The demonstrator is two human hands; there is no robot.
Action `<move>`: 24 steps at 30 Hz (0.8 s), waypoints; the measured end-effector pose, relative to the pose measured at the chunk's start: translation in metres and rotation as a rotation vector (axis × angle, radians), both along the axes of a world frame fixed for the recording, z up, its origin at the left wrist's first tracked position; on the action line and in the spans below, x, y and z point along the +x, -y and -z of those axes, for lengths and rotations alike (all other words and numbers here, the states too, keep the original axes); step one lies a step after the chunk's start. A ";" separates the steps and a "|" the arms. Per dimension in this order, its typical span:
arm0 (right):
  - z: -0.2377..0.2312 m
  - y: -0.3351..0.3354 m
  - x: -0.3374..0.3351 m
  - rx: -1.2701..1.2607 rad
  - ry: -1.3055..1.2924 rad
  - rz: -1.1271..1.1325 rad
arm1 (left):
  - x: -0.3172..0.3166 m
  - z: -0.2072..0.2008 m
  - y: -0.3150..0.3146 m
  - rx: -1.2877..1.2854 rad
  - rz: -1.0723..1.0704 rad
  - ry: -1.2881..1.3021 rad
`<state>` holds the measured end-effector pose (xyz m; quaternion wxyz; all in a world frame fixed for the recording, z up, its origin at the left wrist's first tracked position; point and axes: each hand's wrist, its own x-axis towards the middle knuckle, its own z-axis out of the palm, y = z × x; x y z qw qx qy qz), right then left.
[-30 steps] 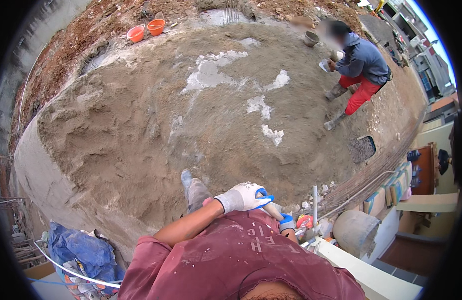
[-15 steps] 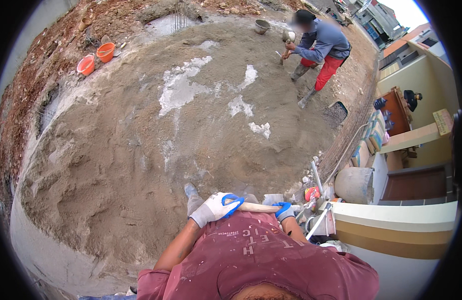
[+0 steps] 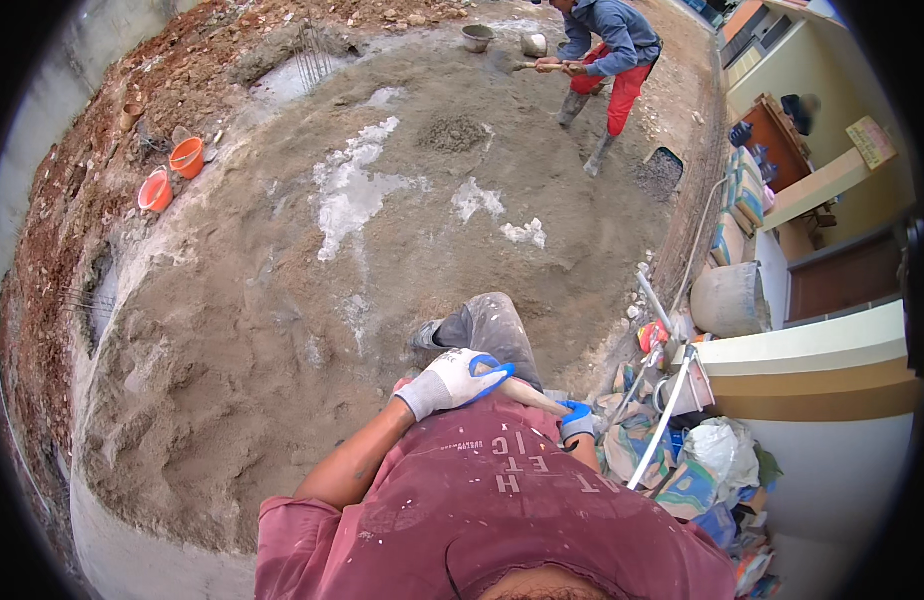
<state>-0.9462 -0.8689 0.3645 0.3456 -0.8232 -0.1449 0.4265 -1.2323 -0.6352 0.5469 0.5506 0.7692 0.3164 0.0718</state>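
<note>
Close to my body, a pale wooden tool handle (image 3: 530,396) runs slantwise between my two hands. My left hand (image 3: 454,382), in a white and blue work glove, is closed round its left end. Lower and to the right, my right hand (image 3: 576,420), gloved alike, grips the same handle, partly hidden by my shirt. The tool's working end is out of sight. In front of me spreads a broad heap of grey-brown sand (image 3: 252,330), with patches of white powder (image 3: 357,185) on it. My bent leg (image 3: 497,335) stands at its near edge.
A co-worker (image 3: 612,60) in blue and red bends over a long-handled tool at the far right. Two orange buckets (image 3: 155,190) stand far left. A dark basin (image 3: 477,38) sits at the back. Crumpled sacks (image 3: 717,450) and a white pole (image 3: 662,415) lie right.
My view has shifted and my leg has come forward, bent. Both hands keep hold of the handle. The co-worker's tool has swung lower, and a small grey mound now covers one white patch.
</note>
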 end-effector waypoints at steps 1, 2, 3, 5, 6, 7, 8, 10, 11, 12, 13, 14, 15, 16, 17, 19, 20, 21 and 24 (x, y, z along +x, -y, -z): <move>0.006 0.003 -0.001 0.023 0.075 -0.047 | 0.003 -0.006 -0.004 -0.070 0.019 -0.014; 0.005 0.009 -0.006 0.040 0.147 -0.097 | 0.003 -0.015 -0.008 -0.147 0.036 -0.029; 0.004 0.014 -0.012 0.055 0.218 -0.149 | 0.003 -0.020 -0.009 -0.224 0.053 -0.047; -0.005 0.023 -0.015 -0.020 0.262 -0.223 | 0.004 -0.014 -0.001 -0.187 -0.008 0.112; -0.020 0.020 -0.019 -0.090 0.265 -0.248 | 0.006 -0.013 0.000 -0.162 -0.031 0.127; -0.029 0.018 -0.022 -0.160 0.267 -0.270 | 0.006 -0.013 0.000 -0.135 -0.051 0.142; -0.034 0.022 -0.015 -0.198 0.240 -0.246 | 0.012 -0.014 -0.005 -0.199 -0.021 0.132; -0.062 0.008 -0.020 -0.227 0.288 -0.292 | 0.013 -0.022 -0.010 -0.422 -0.058 0.103; -0.072 -0.003 -0.023 -0.234 0.311 -0.320 | 0.008 -0.025 -0.013 -0.527 -0.083 0.085; -0.067 -0.006 -0.015 -0.186 0.262 -0.263 | 0.006 -0.017 -0.009 -0.419 -0.090 0.138; -0.061 -0.005 -0.008 -0.141 0.214 -0.200 | 0.005 -0.011 -0.008 -0.374 -0.095 0.174; -0.066 -0.012 -0.009 -0.090 0.295 -0.244 | 0.004 -0.007 -0.006 -0.334 -0.097 0.209; -0.064 -0.013 -0.001 -0.036 0.260 -0.179 | 0.004 -0.004 -0.003 -0.300 -0.096 0.257; -0.060 -0.016 0.005 0.021 0.217 -0.121 | 0.002 -0.005 -0.005 -0.367 -0.110 0.328; -0.041 -0.018 0.018 0.106 0.053 0.046 | 0.002 -0.002 -0.008 -0.445 -0.113 0.315; -0.016 -0.028 0.030 0.168 0.121 -0.100 | -0.005 0.010 -0.014 -0.587 -0.143 0.268; -0.005 -0.030 0.039 0.194 0.164 -0.171 | -0.006 0.014 -0.017 -0.621 -0.126 0.267; 0.014 -0.031 0.053 0.236 0.063 -0.011 | -0.006 0.018 -0.018 -0.644 -0.132 0.289; 0.034 -0.060 0.074 0.349 -0.250 0.384 | -0.017 0.035 -0.026 -0.698 -0.166 0.332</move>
